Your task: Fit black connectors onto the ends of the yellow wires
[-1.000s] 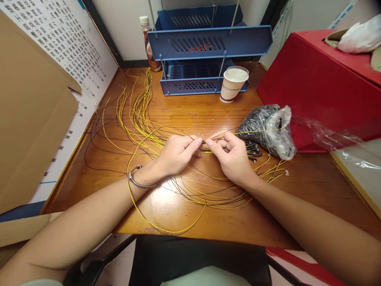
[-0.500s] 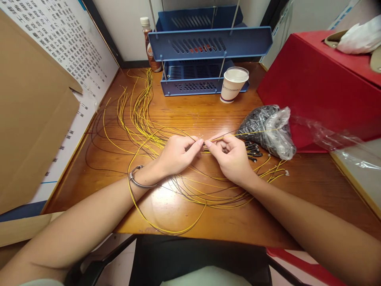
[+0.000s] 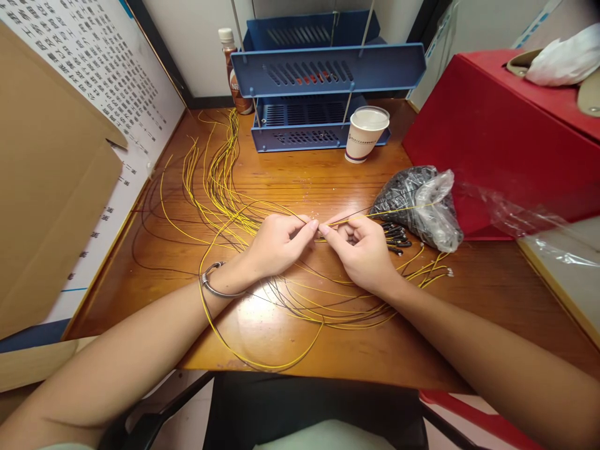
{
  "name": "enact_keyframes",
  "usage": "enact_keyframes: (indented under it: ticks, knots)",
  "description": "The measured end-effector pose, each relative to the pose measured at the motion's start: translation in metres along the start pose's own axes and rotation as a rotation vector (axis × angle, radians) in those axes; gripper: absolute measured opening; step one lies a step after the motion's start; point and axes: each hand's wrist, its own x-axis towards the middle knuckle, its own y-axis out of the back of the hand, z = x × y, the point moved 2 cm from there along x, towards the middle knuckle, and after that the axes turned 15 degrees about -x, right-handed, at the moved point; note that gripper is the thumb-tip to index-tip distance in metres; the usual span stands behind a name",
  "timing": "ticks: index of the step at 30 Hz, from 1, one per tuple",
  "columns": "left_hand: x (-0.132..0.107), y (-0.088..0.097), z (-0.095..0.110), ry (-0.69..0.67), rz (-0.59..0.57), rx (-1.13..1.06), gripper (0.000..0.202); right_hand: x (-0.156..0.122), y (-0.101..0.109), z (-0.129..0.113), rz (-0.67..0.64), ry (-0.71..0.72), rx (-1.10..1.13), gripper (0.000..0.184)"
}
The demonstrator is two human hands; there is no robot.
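Observation:
My left hand point(image 3: 276, 244) and my right hand point(image 3: 363, 250) meet fingertip to fingertip over the middle of the wooden desk point(image 3: 300, 178). Both pinch the same thin yellow wire point(image 3: 389, 212), which runs on to the right toward a clear plastic bag of small black parts point(image 3: 417, 200). Whether a small part sits between the fingertips I cannot make out. A loose bundle of yellow and dark wires point(image 3: 220, 181) fans out across the desk under and behind my hands. A metal bangle point(image 3: 213, 281) is on my left wrist.
A blue stacked letter tray point(image 3: 323, 75) stands at the back with a paper cup point(image 3: 365, 132) and a bottle point(image 3: 230, 62) beside it. A red box point(image 3: 497, 131) fills the right side. Cardboard point(image 3: 47, 200) and a printed sheet point(image 3: 103, 81) line the left.
Both hands stay in the same pinch. My right fingertips have closed the small gap to my left fingertips along the yellow wire. The view has shifted slightly.

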Motion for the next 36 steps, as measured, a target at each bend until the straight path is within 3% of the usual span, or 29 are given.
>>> enact_keyframes:
  ticks: [7, 10, 14, 36]
  knots:
    - [-0.0006, 0.0015, -0.0015, -0.018, 0.007, -0.058, 0.046, 0.0004, -0.0004, 0.0017, -0.030, -0.040, 0.009, 0.028]
    - [-0.0009, 0.0020, -0.0023, -0.030, 0.010, -0.091, 0.045, 0.0010, 0.0000, 0.0013, -0.027, -0.098, 0.105, 0.017]
    - [-0.0010, 0.0013, -0.0017, -0.033, 0.010, -0.085, 0.046, 0.0022, 0.0002, -0.0005, -0.006, -0.138, 0.213, 0.018]
    - [-0.0012, 0.0016, -0.0032, -0.009, 0.012, -0.055, 0.047, 0.0028, -0.0009, 0.0015, -0.052, -0.049, 0.022, 0.019]
